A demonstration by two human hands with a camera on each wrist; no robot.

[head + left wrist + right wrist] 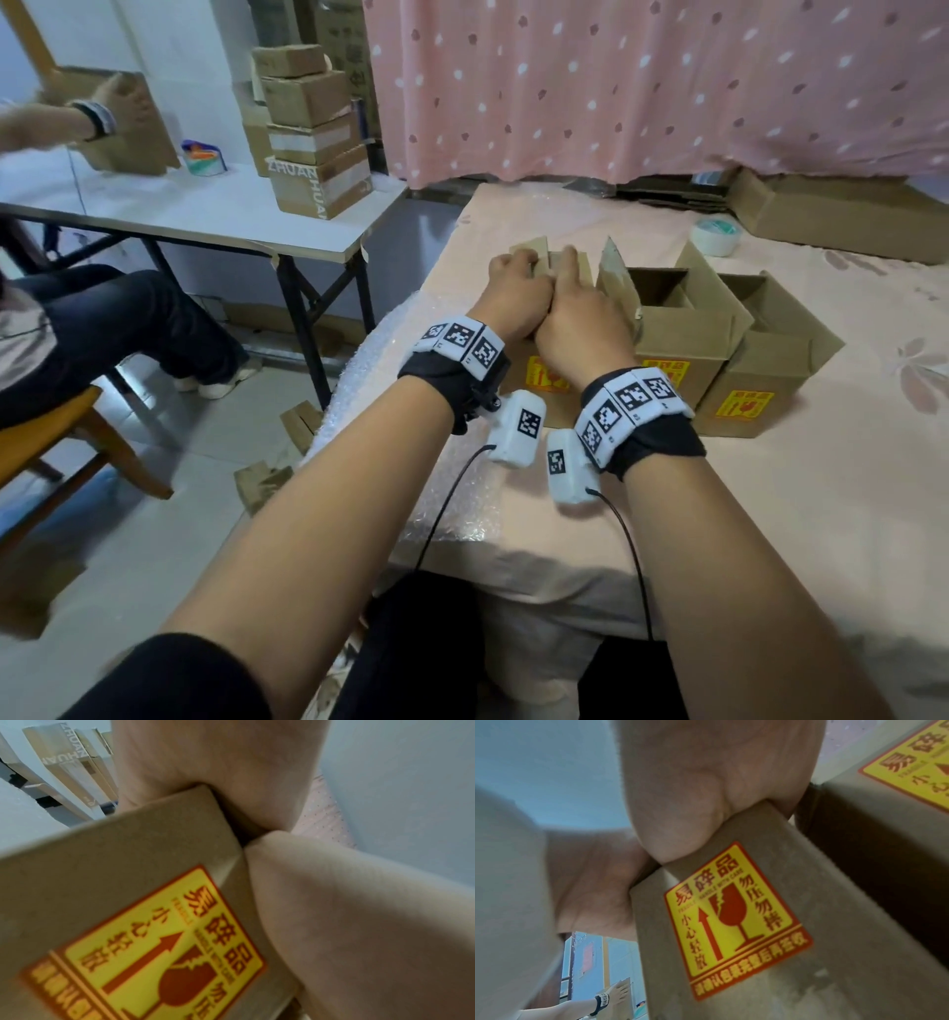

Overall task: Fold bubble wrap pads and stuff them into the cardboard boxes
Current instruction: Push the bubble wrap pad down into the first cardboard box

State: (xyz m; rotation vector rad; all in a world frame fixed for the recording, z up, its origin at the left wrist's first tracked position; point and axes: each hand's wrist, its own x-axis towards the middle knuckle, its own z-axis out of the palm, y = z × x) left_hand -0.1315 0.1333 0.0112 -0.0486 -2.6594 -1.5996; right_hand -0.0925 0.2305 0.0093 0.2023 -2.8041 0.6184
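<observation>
A bubble wrap sheet is spread nearest on the table. Three boxes are lined up beyond; the leftmost box is pressed by the left hand and right hand, whose finger posture cannot be told. One tape roll lies farthest.

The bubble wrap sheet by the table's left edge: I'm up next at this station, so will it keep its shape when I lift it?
Probably not. The bubble wrap sheet already droops over the edge of the table, so it looks floppy and should sag from wherever you grip it. It is thin and clear, so likely very light. Its glossy surface may feel a little slippery.
</observation>
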